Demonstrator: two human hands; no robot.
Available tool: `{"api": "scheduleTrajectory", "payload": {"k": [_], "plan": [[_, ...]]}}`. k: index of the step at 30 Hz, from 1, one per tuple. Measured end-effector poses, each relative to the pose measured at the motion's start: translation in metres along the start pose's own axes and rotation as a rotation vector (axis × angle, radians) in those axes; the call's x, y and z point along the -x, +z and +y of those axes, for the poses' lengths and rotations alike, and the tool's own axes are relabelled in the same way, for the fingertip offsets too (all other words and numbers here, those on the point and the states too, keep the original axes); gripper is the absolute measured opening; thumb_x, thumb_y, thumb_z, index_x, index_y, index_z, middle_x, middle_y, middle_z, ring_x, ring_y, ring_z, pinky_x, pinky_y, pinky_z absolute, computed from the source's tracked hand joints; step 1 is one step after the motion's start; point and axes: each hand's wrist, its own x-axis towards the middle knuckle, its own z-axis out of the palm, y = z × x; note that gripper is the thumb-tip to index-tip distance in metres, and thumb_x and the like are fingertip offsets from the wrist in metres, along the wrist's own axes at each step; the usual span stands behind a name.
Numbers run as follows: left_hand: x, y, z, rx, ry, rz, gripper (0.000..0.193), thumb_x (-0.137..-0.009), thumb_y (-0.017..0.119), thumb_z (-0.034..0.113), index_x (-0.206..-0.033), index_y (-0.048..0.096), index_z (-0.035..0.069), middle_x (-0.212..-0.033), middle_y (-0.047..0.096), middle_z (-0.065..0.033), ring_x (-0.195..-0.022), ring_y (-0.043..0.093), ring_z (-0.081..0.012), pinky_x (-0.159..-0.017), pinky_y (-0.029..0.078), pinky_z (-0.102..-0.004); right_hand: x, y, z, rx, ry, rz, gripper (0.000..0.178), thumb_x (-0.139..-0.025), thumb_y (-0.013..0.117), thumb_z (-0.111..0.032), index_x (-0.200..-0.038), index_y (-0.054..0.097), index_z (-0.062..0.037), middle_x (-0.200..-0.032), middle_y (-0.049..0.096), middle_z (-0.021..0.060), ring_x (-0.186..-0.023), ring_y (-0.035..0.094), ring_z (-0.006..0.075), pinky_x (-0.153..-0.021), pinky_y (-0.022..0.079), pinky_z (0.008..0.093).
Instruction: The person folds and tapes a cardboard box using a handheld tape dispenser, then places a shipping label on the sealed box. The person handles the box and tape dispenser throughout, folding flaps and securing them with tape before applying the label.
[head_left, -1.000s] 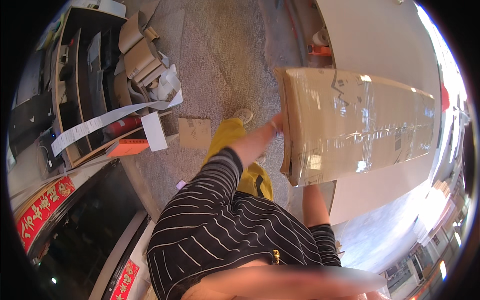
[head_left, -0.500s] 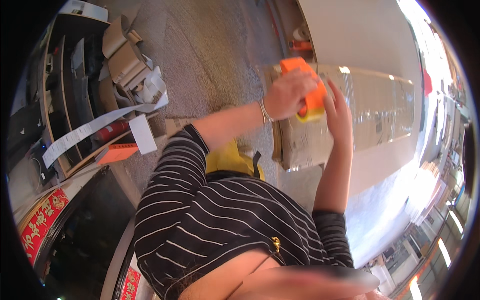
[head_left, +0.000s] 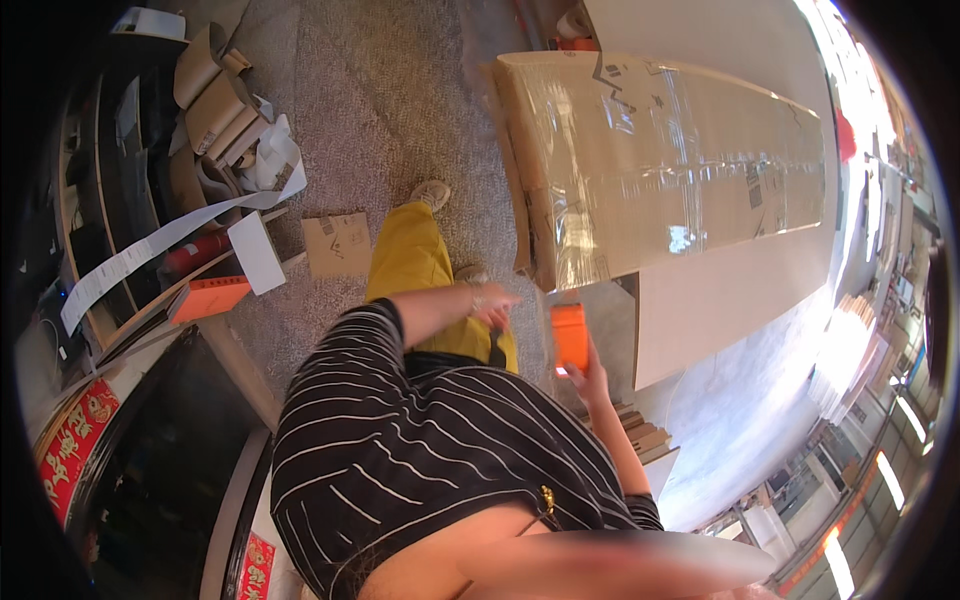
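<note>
My right hand (head_left: 590, 376) grips an orange tape dispenser (head_left: 571, 338), held upright just below the near edge of a long cardboard box (head_left: 660, 180). Shiny clear tape covers much of the box's top. To the left, my left hand (head_left: 492, 303) is in front of my yellow trousers (head_left: 410, 255), slightly blurred. Its fingers look apart, with nothing seen in them, and it touches neither the dispenser nor the box.
A flat cardboard piece (head_left: 337, 245) lies on the floor by my foot. At left stands a shelf (head_left: 100, 200) with cardboard scraps (head_left: 225, 110), a long paper strip (head_left: 160, 235) and an orange box (head_left: 210, 298). A pale board (head_left: 720, 320) is under the long box.
Both hands have come down off the box toward my body. The left hand has left the tape dispenser, which the right hand now holds. More of the taped box shows.
</note>
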Motion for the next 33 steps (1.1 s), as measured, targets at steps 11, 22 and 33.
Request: {"api": "scheduleTrajectory", "payload": {"k": [11, 22, 33], "plan": [[-0.036, -0.11, 0.17, 0.671, 0.6, 0.07, 0.047, -0.086, 0.064, 0.036, -0.12, 0.058, 0.005, -0.102, 0.066, -0.0139, -0.094, 0.065, -0.0265, -0.081, 0.053, -0.041, -0.199, 0.04, -0.036, 0.304, 0.04, 0.203, 0.054, -0.09, 0.054, -0.013, -0.139, 0.035, -0.0011, -0.127, 0.053, 0.0151, -0.109, 0.055, 0.0254, -0.09, 0.047, 0.0347], [0.293, -0.076, 0.316, -0.714, 1.787, 1.242, 0.028, -0.082, 0.064, 0.011, -0.109, 0.057, 0.011, -0.095, 0.065, -0.0075, -0.093, 0.066, -0.0242, -0.079, 0.055, -0.0328, -0.13, -0.04, -0.199, -0.196, -0.191, 1.051, 0.044, -0.098, 0.045, -0.013, -0.137, 0.033, 0.0023, -0.114, 0.057, 0.0156, -0.102, 0.058, 0.0247, -0.089, 0.048, 0.0343], [0.207, -0.024, 0.214, -0.489, 1.957, 1.0, 0.055, -0.085, 0.056, 0.012, -0.134, 0.034, 0.0, -0.142, 0.036, -0.0221, -0.133, 0.035, -0.0344, -0.11, 0.027, -0.0415, -0.17, -0.036, -0.323, -0.011, -0.293, 0.132, 0.046, -0.088, 0.061, -0.025, -0.123, 0.055, 0.0046, -0.106, 0.067, 0.0144, -0.097, 0.061, 0.0164, -0.085, 0.047, 0.0286]]}}
